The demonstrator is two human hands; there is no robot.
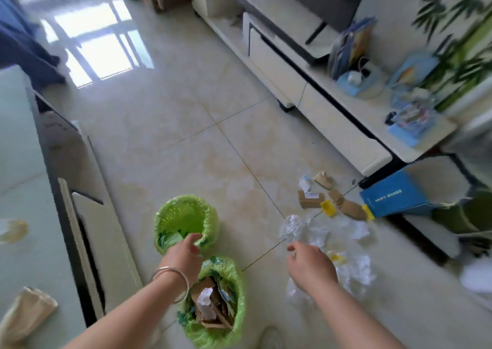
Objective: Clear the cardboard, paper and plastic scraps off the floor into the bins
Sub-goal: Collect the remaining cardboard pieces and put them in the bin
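Observation:
Two bins with green liners stand on the tiled floor. The far bin (170,215) holds a few scraps; the near bin (237,276) is packed with cardboard and paper. My left hand (183,252), with bangles on the wrist, hovers between them at the far bin's near rim, fingers loosely apart and nothing in it. My right hand (311,266) reaches over crumpled clear plastic (292,227) and white paper scraps (354,268); its fingers touch the plastic, but the grip is blurred. Brown cardboard pieces (351,209) and yellow bits (328,208) lie farther right.
A white TV cabinet (332,125) runs along the right, with clutter and a plant on top. A blue box (394,197) leans at its foot. A pale table (24,189) and a cloth bag (26,314) fill the left. My shoe tip (270,338) shows below.

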